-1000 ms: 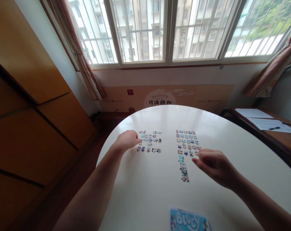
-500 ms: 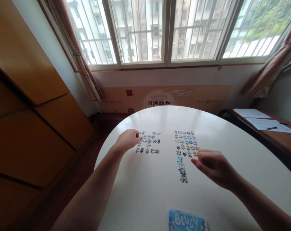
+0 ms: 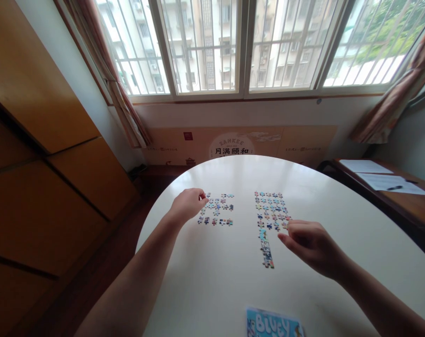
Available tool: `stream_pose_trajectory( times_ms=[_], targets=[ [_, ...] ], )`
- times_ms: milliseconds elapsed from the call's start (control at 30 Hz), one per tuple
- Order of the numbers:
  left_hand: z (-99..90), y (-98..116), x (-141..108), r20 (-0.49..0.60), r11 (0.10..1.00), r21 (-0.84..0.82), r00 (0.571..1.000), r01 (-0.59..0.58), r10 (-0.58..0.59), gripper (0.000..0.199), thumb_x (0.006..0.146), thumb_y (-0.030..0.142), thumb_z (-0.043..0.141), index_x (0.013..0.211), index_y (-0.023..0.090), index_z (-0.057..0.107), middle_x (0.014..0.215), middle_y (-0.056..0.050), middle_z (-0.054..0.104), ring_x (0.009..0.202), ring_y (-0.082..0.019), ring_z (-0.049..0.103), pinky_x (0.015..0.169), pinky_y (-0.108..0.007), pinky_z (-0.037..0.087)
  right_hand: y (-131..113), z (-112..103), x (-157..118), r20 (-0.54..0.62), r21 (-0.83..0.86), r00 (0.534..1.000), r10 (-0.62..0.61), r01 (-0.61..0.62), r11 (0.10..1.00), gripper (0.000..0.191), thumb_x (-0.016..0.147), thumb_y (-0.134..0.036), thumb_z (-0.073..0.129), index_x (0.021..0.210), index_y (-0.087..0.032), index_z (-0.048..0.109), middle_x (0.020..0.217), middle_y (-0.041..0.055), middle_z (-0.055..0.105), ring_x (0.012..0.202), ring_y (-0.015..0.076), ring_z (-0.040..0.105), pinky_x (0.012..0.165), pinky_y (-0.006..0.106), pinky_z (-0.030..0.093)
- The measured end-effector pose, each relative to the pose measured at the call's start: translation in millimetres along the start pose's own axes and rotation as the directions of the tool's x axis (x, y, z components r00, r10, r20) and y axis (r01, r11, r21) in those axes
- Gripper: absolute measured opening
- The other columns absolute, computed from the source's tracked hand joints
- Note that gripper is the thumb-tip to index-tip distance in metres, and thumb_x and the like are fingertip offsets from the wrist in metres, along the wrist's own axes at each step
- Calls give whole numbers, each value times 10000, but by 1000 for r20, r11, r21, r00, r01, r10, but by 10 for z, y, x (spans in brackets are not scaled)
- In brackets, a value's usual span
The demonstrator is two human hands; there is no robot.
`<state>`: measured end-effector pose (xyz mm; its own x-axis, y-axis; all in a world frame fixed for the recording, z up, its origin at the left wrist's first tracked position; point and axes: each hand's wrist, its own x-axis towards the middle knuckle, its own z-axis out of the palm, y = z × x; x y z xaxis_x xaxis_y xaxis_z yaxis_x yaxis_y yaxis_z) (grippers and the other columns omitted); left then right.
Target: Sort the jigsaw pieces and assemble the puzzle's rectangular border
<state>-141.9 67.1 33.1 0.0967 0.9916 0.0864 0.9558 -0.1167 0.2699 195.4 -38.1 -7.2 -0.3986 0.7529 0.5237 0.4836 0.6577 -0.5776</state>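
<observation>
My left hand [image 3: 188, 205] is at the left edge of a loose group of jigsaw pieces [image 3: 216, 207], thumb and fingers pinched together; whatever lies between the fingertips is too small to make out. On the white table, my right hand [image 3: 312, 241] is loosely curled beside a second group of jigsaw pieces [image 3: 271, 206] set out in rows. No piece shows between its thumb and bent index finger. Just left of this hand, a narrow joined strip of puzzle [image 3: 266, 250] runs down from the rows toward me.
A blue box marked "Bluey" [image 3: 273, 324] lies at the near edge of view. The round white table [image 3: 212, 281] has a curved far edge below the window. At the right, a brown desk [image 3: 418, 180] holds papers [image 3: 391, 181] and a pen. Wooden cabinets [image 3: 40, 187] stand at the left.
The view has shifted very slightly. My left fingertips have moved a little at the edge of the left group. My right hand stays almost in place.
</observation>
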Motion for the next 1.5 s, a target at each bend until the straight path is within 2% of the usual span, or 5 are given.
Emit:
stream_pose_trajectory(
  times_ms=[300, 567, 767, 967, 1500],
  targets=[
    [82, 11, 23, -126, 997, -27, 990, -68, 64, 203, 890, 342, 576, 828, 234, 737, 817, -29, 736, 762, -214, 652, 646, -301, 449, 35, 23, -14, 6, -3, 1000, 14, -14, 1000, 464, 976, -233, 543, 653, -219, 210, 589, -58, 262, 525, 106, 266, 516, 278, 250],
    [242, 29, 68, -193, 985, -23, 968, -169, 161, 170, 893, 266, 600, 918, 222, 762, 1054, -68, 718, 1066, -276, 615, 985, -397, 478, 25, 48, -33, 21, -4, 1000, 15, -15, 1000, 466, 977, -227, 536, 655, -220, 199, 587, -56, 260, 532, 111, 274, 521, 277, 253],
    [348, 13, 101, -210, 987, -22, 966, -158, 149, 187, 886, 243, 616, 976, 231, 779, 1261, -97, 663, 1230, -313, 551, 1080, -477, 440, 18, 57, -40, 43, 27, 999, 31, -32, 999, 468, 978, -225, 535, 657, -222, 195, 593, -52, 277, 542, 116, 297, 531, 277, 269],
    [392, 25, 117, -192, 992, 4, 974, -125, 124, 243, 905, 221, 575, 1047, 243, 771, 1368, -110, 606, 1325, -311, 491, 1115, -496, 411, -51, 35, -16, 56, 15, 998, 15, -16, 1000, 465, 976, -211, 527, 654, -221, 191, 591, -50, 286, 533, 113, 301, 522, 281, 253],
    [342, 24, 130, -243, 995, -28, 966, -97, 87, 278, 898, 164, 558, 1072, 229, 765, 1362, -110, 610, 1313, -297, 505, 1137, -469, 388, -32, 51, -38, 68, 12, 997, 25, -25, 1000, 464, 976, -212, 533, 658, -218, 195, 590, -48, 290, 535, 111, 303, 519, 275, 254]
  ],
)
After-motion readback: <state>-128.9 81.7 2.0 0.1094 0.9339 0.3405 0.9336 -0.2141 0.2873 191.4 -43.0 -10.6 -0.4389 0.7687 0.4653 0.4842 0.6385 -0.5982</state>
